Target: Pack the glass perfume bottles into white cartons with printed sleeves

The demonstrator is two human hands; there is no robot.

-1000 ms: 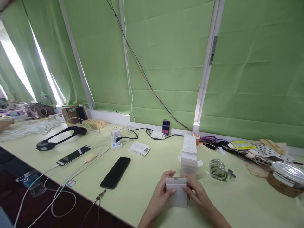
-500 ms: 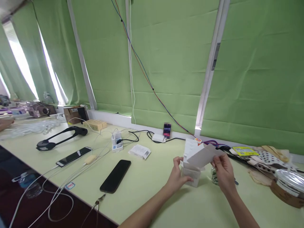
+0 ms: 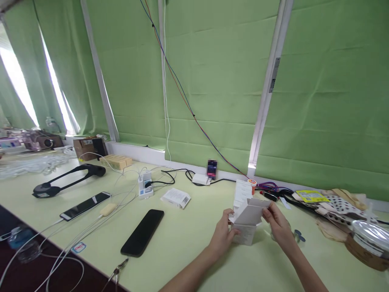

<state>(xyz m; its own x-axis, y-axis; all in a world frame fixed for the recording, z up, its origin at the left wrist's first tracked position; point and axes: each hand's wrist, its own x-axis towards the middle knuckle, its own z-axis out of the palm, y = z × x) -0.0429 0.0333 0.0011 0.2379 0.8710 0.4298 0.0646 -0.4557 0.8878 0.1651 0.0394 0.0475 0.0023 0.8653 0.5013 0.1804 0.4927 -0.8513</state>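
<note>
I've got left fingers [image 3: 232,234] gripping the box [image 3: 245,237] from its left, right fingers [image 3: 267,213] pinching the card [image 3: 253,212] slanting up-right over it (can't tell if they're joined).

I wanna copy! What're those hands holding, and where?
Left hand: white rectangular cardboard box, by its left side. Right hand: folded white cardboard piece, by its right edge.

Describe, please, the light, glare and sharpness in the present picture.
Head view: daylight glares between the green curtains; the plastic lid shows bright reflections. Same head view: the small upright screen is pixelated; print on the white carton is too soft to read.
</note>
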